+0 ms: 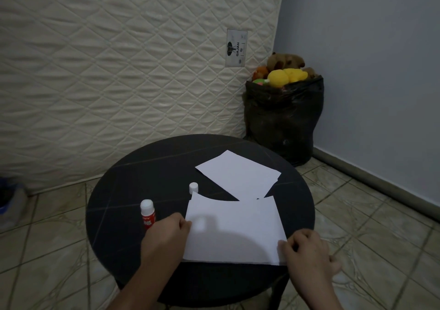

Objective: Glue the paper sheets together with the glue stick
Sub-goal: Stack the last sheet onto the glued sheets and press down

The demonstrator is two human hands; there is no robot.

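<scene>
On the round counter (119, 190) lie two paper stacks: the near sheets (234, 231) and a far sheet (238, 174). The left hand (166, 232) and right hand (307, 250) each pinch a near-sheet edge with curled fingers. One glue stick (148, 214) stands left, its one cap (193, 187) just behind the near sheets.

Two hands, left hand (170, 232) and right hand (307, 250), pinch the near paper sheets (234, 231) on the round surface (142, 176), beside the glue stick (148, 214).

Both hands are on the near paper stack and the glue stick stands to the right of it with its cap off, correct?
Not quite: in the head view the glue stick stands left of the near paper stack, beside the left hand. The rest holds; the right hand pinches its right corner.
</scene>
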